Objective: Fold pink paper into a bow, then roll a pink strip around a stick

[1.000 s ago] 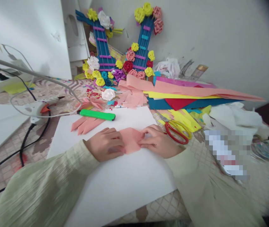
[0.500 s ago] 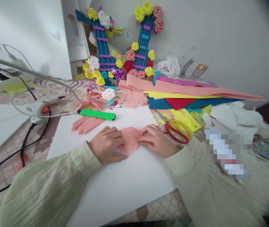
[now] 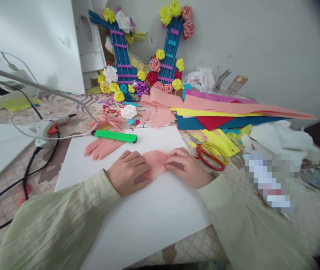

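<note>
A small pink paper piece (image 3: 155, 161) lies on a white sheet (image 3: 137, 210) in front of me. My left hand (image 3: 127, 174) rests on its left side with fingers curled and pressed down on it. My right hand (image 3: 186, 168) presses the right side, fingertips pinched on the paper's edge. Both hands nearly meet over the pink paper, most of which is hidden under them. Pale green sleeves cover both arms.
A green marker (image 3: 116, 136) and pink paper strips (image 3: 100, 148) lie beyond my left hand. Red-and-yellow scissors (image 3: 209, 153) sit right of my right hand. Stacked coloured paper (image 3: 218, 112), paper-flower decorations (image 3: 145, 75), a glue gun (image 3: 45, 129) and cables (image 3: 30, 165) surround the sheet.
Both hands have drawn closer together over the pink paper, covering more of it. The paper now looks narrower between them.
</note>
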A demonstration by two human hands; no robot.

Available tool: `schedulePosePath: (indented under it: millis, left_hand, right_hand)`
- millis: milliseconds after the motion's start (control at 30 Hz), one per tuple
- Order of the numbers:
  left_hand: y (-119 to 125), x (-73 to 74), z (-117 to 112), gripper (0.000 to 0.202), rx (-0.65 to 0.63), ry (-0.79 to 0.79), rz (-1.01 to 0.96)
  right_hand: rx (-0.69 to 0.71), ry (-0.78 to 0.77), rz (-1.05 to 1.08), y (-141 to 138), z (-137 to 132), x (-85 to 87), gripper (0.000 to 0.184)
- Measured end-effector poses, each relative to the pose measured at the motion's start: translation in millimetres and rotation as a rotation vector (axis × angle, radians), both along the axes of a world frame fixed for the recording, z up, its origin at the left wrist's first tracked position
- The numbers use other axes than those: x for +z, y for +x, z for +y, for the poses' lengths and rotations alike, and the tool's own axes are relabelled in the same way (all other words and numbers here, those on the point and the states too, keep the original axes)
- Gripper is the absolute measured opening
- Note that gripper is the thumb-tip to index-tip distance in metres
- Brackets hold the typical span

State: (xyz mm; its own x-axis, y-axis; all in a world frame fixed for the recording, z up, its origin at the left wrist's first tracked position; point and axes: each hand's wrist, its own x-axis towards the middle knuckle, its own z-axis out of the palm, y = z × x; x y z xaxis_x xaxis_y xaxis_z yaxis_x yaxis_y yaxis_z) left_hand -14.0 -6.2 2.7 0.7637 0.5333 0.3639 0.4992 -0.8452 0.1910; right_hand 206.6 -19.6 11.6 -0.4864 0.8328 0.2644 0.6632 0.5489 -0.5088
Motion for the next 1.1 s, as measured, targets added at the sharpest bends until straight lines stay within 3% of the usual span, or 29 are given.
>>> schedulePosePath:
  millis: [300,667,1100]
  left_hand:
    - [-4,-4.2,3,0.017,-0.018,0.066,-0.055]
    - [-5,4.3,3,0.016,0.033,0.09,-0.026]
    - [-8,2.2,3,0.018,0.029,-0.081,0.028]
  right_hand:
    - [0.039,0.117,-0.179,24,2,12.9,0.023]
    - [0.054,0.251,-0.194,4,2,-2.5,0.017]
    - [0.048,0.077,-0.137,1,-2,-2.1,0.012]
